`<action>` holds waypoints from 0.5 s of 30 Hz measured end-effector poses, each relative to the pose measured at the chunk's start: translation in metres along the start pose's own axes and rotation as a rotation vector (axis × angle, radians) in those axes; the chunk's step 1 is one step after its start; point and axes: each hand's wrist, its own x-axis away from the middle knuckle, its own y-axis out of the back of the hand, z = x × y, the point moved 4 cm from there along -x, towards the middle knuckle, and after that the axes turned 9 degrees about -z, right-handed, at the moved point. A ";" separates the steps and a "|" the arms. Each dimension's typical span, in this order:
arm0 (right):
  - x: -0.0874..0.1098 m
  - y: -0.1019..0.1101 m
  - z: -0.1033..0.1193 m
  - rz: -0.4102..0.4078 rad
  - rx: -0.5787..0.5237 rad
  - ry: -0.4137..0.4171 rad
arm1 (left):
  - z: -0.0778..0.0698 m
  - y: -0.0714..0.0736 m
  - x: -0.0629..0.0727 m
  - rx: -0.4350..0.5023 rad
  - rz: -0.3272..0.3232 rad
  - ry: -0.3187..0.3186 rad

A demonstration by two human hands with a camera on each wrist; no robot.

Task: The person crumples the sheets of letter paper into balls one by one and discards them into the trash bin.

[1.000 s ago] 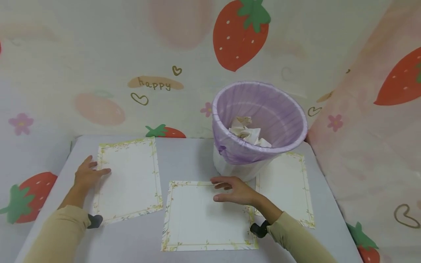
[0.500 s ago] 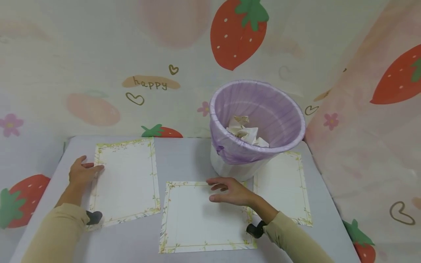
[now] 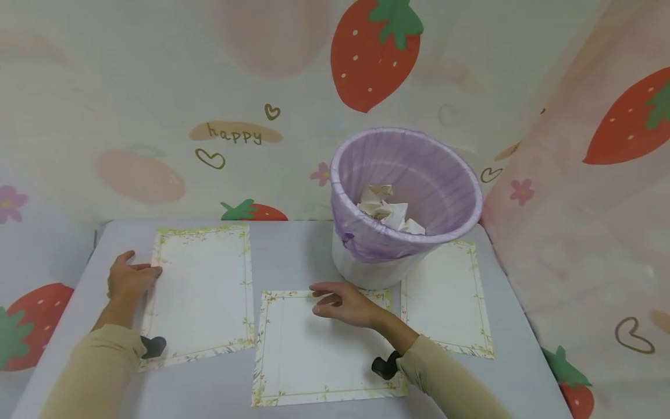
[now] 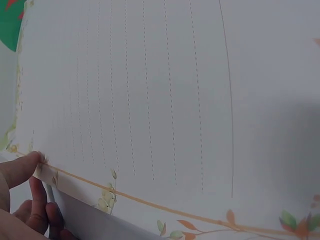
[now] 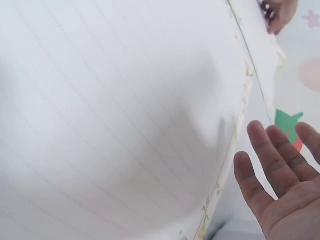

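My left hand (image 3: 128, 279) pinches the left edge of a sheet of letter paper (image 3: 204, 291), white with a yellow-green leafy border. In the left wrist view the thumb (image 4: 22, 170) lies on top and the curled fingers are under the edge, which stands a little off the table. Faint dashed lines run across the sheet. Over the top of a second, sideways sheet (image 3: 314, 361) hovers my right hand (image 3: 348, 306), holding nothing. Its fingers (image 5: 272, 160) look spread and relaxed in the right wrist view.
A white bin (image 3: 361, 267) with a purple liner stands behind the right hand, with crumpled paper (image 3: 389, 214) inside. It partly covers a third bordered sheet (image 3: 445, 299) on the right. Patterned strawberry cloth walls surround the pale table (image 3: 285, 250) at the back and sides.
The left hand has closed from open fingers onto the left sheet's edge, and that sheet has shifted slightly toward me. The right hand has moved left over the middle sheet.
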 end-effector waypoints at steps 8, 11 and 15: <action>-0.008 -0.008 0.000 -0.008 -0.041 -0.017 | -0.002 -0.001 -0.005 0.049 0.026 -0.091; -0.011 -0.009 0.000 -0.019 -0.072 -0.042 | 0.000 0.001 -0.006 0.087 0.092 -0.136; -0.014 -0.011 0.001 -0.032 -0.092 -0.058 | 0.003 0.006 -0.003 0.092 0.180 -0.163</action>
